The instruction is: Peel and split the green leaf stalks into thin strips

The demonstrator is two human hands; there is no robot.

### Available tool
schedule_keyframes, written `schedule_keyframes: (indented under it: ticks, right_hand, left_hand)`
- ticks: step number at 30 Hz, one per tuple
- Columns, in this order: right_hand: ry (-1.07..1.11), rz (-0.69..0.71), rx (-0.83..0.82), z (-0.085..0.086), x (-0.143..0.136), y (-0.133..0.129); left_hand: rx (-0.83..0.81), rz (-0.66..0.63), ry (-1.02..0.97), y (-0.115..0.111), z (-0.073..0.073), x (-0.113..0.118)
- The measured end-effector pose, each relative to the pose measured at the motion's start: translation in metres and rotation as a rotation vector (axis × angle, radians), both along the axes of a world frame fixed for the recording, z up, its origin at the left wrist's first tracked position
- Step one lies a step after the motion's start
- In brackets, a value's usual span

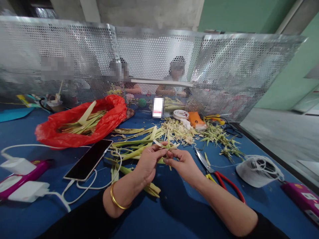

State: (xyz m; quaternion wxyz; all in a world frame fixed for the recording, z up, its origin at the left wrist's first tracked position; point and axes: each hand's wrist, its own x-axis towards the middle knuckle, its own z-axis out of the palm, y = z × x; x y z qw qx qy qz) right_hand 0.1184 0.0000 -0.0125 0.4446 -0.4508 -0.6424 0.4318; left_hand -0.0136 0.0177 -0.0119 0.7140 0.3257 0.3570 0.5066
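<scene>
My left hand [151,160] and my right hand [183,162] meet over the blue table [189,212], fingertips almost touching. Both are closed in a pinch on a small bundle of crossed pale-green leaf strips [168,139], whose ends stick out above and to the sides. The fingers hide the middle of the bundle. Beneath and left of my left hand lie long green-yellow leaves [132,154]. Just right of my right hand rest scissors [220,179] with red handles. Behind the hands is a heap of pale, dry leaf scraps [176,131].
At left are a red plastic bag [104,116] of leaves, a phone [88,161] on a white cable and a purple power strip [30,176]. At right stand a spool of white cord [259,171] and green sprigs [221,139]. A perforated metal screen [152,49] closes the back; people sit behind it.
</scene>
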Motion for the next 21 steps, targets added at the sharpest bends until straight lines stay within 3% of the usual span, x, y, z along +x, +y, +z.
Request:
schedule_keyframes:
  ticks: [10, 13, 16, 21]
  right_hand:
    - [-0.177, 0.024, 0.059, -0.002, 0.002, 0.002]
    - [-0.277, -0.176, 0.102, 0.0, 0.007, 0.002]
    - [-0.229, -0.373, 0.129, 0.003, 0.014, 0.003]
    - [-0.291, -0.231, 0.183, 0.001, 0.014, 0.004]
  left_hand:
    - [-0.056, 0.024, -0.004, 0.002, 0.005, -0.003]
    - [-0.051, 0.035, 0.028, 0.003, 0.009, -0.005]
    - [-0.048, 0.051, 0.07, 0.002, 0.013, -0.005]
    - [-0.035, 0.014, 0.103, -0.001, 0.013, -0.004]
